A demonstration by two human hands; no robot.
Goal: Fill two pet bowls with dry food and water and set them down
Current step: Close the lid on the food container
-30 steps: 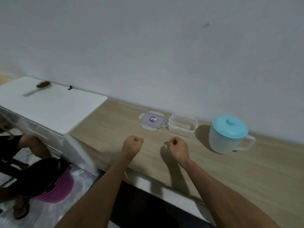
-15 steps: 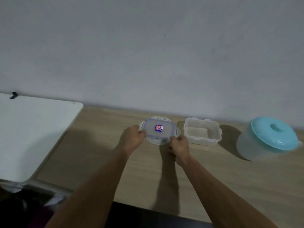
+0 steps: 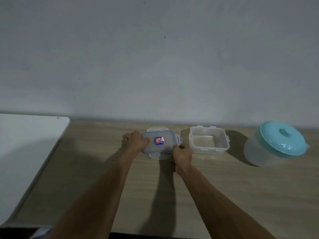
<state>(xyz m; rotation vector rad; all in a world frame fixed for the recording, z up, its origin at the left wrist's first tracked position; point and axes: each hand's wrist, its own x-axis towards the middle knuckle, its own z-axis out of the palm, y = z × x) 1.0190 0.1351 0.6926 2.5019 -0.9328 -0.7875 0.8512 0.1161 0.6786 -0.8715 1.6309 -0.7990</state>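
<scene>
A clear lidded container (image 3: 161, 143) with a red and blue sticker on its lid sits on the wooden counter (image 3: 224, 187) near the wall. My left hand (image 3: 135, 140) grips its left side, thumb on the lid. My right hand (image 3: 182, 153) grips its front right corner. Its contents are hidden. Just to the right stands an open clear square container (image 3: 208, 140) that looks empty. Further right is a translucent jug with a turquoise lid (image 3: 282, 138).
A white tabletop (image 3: 25, 149) adjoins the counter on the left. A plain grey wall (image 3: 155, 57) runs along the back. The counter's front edge lies close to my body at the bottom.
Both fists moved forward from the bare counter onto the lidded container and took hold of its sides. The view shifted right and closer, and the floor dropped out of sight.
</scene>
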